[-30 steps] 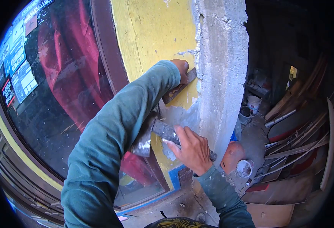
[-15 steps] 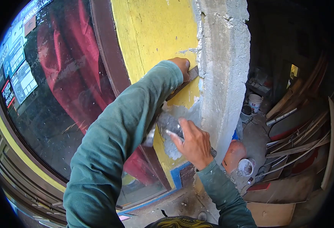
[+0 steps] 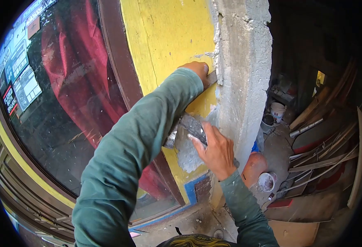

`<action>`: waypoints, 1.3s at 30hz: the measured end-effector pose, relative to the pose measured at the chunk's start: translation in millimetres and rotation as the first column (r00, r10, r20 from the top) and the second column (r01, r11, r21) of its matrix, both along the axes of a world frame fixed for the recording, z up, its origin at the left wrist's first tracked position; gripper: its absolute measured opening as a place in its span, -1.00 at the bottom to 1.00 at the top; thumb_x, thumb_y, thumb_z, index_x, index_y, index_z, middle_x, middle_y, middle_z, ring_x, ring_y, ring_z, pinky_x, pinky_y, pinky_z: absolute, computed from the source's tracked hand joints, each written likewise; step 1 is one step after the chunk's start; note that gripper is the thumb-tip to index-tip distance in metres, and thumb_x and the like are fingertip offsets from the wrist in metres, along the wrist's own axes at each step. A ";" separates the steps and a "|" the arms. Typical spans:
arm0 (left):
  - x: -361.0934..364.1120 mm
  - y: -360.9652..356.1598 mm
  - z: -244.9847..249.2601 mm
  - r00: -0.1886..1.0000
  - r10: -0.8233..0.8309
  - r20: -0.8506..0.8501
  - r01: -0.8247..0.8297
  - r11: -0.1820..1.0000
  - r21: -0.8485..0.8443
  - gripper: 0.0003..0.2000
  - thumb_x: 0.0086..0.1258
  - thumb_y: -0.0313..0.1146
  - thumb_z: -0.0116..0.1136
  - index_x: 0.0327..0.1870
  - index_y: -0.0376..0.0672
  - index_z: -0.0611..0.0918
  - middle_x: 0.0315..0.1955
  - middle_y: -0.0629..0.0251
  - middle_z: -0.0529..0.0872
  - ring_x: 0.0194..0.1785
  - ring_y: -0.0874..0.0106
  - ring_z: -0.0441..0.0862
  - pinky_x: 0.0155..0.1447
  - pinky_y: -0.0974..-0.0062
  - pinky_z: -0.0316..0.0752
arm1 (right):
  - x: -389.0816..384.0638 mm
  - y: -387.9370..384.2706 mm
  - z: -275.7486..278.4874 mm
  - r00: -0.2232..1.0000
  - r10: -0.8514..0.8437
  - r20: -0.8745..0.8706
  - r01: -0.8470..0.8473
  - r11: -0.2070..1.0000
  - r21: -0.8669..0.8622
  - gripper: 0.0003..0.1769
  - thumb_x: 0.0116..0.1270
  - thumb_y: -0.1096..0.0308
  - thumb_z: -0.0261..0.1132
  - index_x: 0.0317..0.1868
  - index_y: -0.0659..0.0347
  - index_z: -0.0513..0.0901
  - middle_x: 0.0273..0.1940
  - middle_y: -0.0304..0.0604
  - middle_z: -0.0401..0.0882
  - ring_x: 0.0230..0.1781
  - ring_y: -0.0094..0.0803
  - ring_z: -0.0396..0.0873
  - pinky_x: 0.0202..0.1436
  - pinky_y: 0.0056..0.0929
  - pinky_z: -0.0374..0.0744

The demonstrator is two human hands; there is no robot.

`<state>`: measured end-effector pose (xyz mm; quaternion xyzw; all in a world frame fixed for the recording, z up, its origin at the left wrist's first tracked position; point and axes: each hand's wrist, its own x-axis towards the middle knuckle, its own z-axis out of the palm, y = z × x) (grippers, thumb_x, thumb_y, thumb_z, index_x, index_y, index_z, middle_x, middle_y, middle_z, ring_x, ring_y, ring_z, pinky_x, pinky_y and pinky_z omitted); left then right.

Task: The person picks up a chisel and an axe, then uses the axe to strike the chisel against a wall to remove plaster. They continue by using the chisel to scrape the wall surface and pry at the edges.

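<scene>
My left hand [image 3: 198, 71] is closed round a flat, dark scraper-like tool [image 3: 212, 77], whose end touches the edge where the yellow wall [image 3: 176, 37] meets rough grey plaster [image 3: 242, 74]. Lower down, my right hand [image 3: 218, 150] grips a hammer [image 3: 192, 126] with a worn grey head; part of it is hidden behind my left forearm. Under the hammer, a bare grey patch [image 3: 189, 158] shows on the yellow wall.
A window with a red curtain [image 3: 72, 61] and a brown frame [image 3: 121, 53] is at the left. At the right stand buckets [image 3: 277, 111], an orange object [image 3: 254, 166], a white-rimmed pail [image 3: 266, 181] and scattered wood planks [image 3: 325, 160].
My left hand and its tool have shifted slightly right, toward the plaster edge. My right hand and the hammer have also moved a little right.
</scene>
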<state>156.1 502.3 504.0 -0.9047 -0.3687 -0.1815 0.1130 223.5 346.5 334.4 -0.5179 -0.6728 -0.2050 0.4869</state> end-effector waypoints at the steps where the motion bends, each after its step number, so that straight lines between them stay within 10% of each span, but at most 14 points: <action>1: 4.4 -1.7 -0.8 1.000 -0.004 -0.012 0.004 0.999 0.052 -0.73 0.21 -0.19 0.24 -0.26 -0.23 0.71 -0.42 0.01 0.72 -0.27 0.11 0.70 -0.14 0.24 0.55 | 1.2 -4.4 -4.5 0.997 0.047 -0.055 -0.049 0.998 -0.045 -0.53 0.18 0.19 0.43 0.01 0.22 0.50 -0.35 -0.02 0.55 -0.44 -0.03 0.60 -0.45 -0.19 0.54; 6: 0.1 -1.9 -4.7 1.000 -0.001 -0.009 0.001 1.000 0.015 -0.72 0.22 -0.18 0.24 -0.27 -0.25 0.70 -0.42 0.01 0.72 -0.28 0.10 0.69 -0.14 0.24 0.54 | 10.5 -29.5 -29.5 0.987 0.115 -0.108 -0.132 0.977 -0.170 -0.56 0.18 0.24 0.43 0.00 0.24 0.51 -0.31 0.04 0.61 -0.39 0.02 0.63 -0.40 -0.16 0.56; 12: -22.8 -38.6 20.9 0.982 -0.157 0.103 0.187 0.839 -0.511 -0.70 0.32 -0.25 0.23 -0.48 -0.33 0.55 -0.68 0.23 0.57 -0.51 0.38 0.59 -0.35 0.30 0.49 | 21.8 -41.3 -51.3 0.986 0.149 -0.073 -0.160 0.972 -0.171 -0.51 0.20 0.14 0.42 0.04 0.20 0.49 -0.35 -0.06 0.58 -0.44 -0.08 0.62 -0.49 -0.22 0.54; 14: -23.6 -33.6 27.9 0.978 -0.165 0.124 0.205 0.858 -0.471 -0.73 0.31 -0.26 0.23 -0.40 -0.36 0.60 -0.66 0.22 0.60 -0.52 0.37 0.60 -0.38 0.32 0.50 | 21.8 -40.8 -50.1 0.983 0.170 -0.064 -0.179 0.968 -0.174 -0.51 0.21 0.13 0.41 0.05 0.19 0.49 -0.34 -0.07 0.58 -0.45 -0.08 0.62 -0.47 -0.20 0.54; 16: -25.0 -26.9 31.2 0.980 -0.177 0.091 0.184 0.981 -0.069 -0.74 0.30 -0.27 0.24 -0.31 -0.36 0.66 -0.64 0.21 0.63 -0.54 0.39 0.61 -0.41 0.37 0.50 | 22.6 -42.6 -48.5 0.982 0.183 -0.054 -0.190 0.964 -0.185 -0.51 0.21 0.13 0.41 0.05 0.19 0.49 -0.33 -0.07 0.58 -0.45 -0.08 0.63 -0.47 -0.20 0.55; 39: -5.7 -9.3 68.1 0.992 -0.076 -0.098 0.054 0.976 -0.211 -0.80 0.29 -0.33 0.20 -0.37 -0.33 0.67 -0.63 0.24 0.65 -0.55 0.42 0.59 -0.39 0.40 0.47 | 21.7 -11.6 31.0 0.981 0.171 0.088 -0.171 0.985 -0.001 -0.53 0.25 0.09 0.37 0.02 0.20 0.49 -0.39 -0.06 0.53 -0.47 -0.11 0.62 -0.52 -0.21 0.53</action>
